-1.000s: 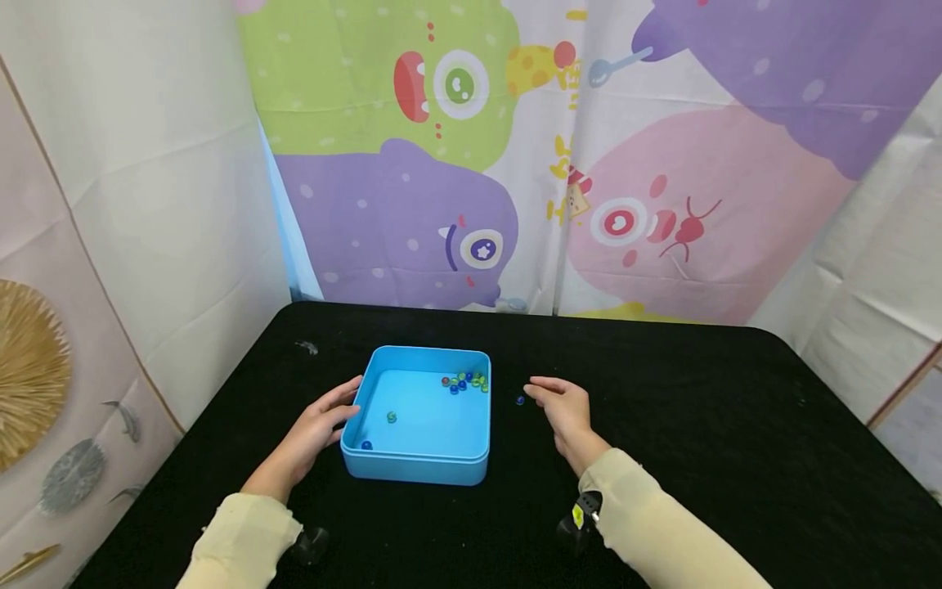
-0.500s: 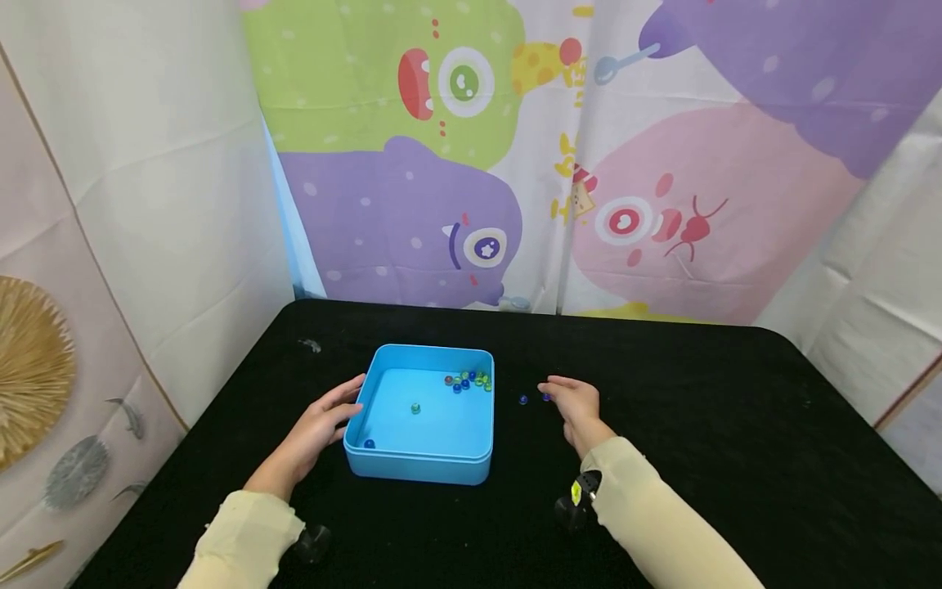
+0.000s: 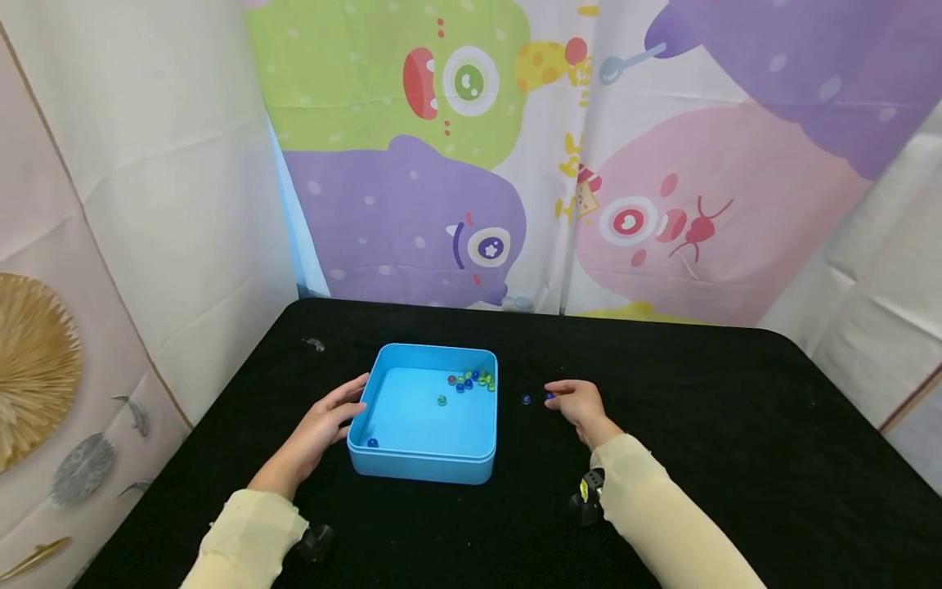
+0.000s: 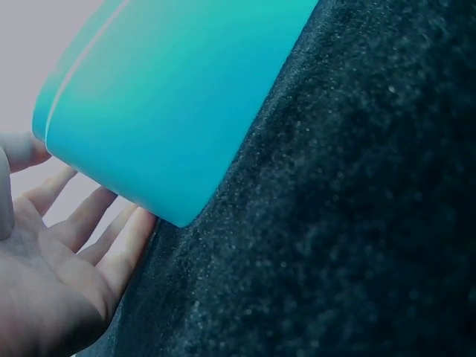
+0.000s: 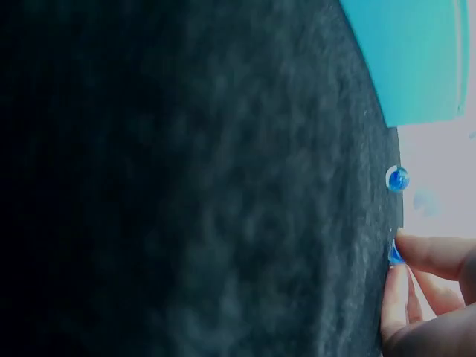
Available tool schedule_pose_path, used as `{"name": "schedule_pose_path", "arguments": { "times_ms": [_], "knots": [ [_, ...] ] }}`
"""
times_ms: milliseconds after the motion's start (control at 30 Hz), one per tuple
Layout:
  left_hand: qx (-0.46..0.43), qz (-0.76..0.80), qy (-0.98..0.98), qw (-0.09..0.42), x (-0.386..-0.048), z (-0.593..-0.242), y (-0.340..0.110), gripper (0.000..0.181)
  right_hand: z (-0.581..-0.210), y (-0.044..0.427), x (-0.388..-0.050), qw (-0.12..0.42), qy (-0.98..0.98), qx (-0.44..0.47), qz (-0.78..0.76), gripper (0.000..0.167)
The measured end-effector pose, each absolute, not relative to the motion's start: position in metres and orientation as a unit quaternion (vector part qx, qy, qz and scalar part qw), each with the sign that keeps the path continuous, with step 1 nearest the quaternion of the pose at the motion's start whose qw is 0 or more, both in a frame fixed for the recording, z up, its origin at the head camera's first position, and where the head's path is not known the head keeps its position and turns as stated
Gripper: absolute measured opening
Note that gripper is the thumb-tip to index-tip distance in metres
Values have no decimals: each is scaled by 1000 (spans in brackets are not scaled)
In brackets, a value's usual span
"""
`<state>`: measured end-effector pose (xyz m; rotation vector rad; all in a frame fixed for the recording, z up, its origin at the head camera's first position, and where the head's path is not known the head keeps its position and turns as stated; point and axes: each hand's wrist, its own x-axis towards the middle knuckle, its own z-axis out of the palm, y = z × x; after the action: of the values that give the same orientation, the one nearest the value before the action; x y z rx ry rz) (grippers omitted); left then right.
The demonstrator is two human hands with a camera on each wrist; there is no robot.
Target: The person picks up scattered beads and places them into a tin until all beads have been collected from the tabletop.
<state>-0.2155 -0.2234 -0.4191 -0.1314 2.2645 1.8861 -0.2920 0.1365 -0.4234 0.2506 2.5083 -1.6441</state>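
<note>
A light blue square box [image 3: 419, 469] stands in the middle of the table. My left hand [image 3: 316, 427] rests against its left side with extended fingers, the thumb near the rim; the left wrist view shows the fingers [image 4: 119, 253] touching the box wall. To the right of the box, my right hand [image 3: 580, 406] pinches a blue marble [image 5: 396, 254] between thumb and fingers at the cloth. Another blue marble [image 3: 526, 400] lies on the cloth between that hand and the box. Inside the box, a green marble [image 3: 441, 401] sits apart from the others.
Several blue, green, yellow and red marbles [image 3: 468, 384] cluster in the box's back right corner. One blue marble [image 3: 373, 443] lies in its front left corner. Black cloth [image 3: 699, 409] covers the table, and a cartoon curtain [image 3: 412, 221] hangs behind.
The green marble has rolled rightward across the box floor. My right hand has moved slightly right, from beside one blue marble to another, which it now pinches. My left hand stays at the box.
</note>
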Motion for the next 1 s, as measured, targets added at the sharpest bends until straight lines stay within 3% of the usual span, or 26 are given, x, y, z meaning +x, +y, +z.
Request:
{"name": "schedule_pose_path", "arguments": {
  "times_ms": [267,1000],
  "knots": [
    [-48,638,763,96,-215,-418,-222,56,-425,139,-295,65,857,71,-506,21],
    [-38,636,766,90,-215,-420,-224,55,-416,132,-284,98,786,109,-601,28]
  ]
}}
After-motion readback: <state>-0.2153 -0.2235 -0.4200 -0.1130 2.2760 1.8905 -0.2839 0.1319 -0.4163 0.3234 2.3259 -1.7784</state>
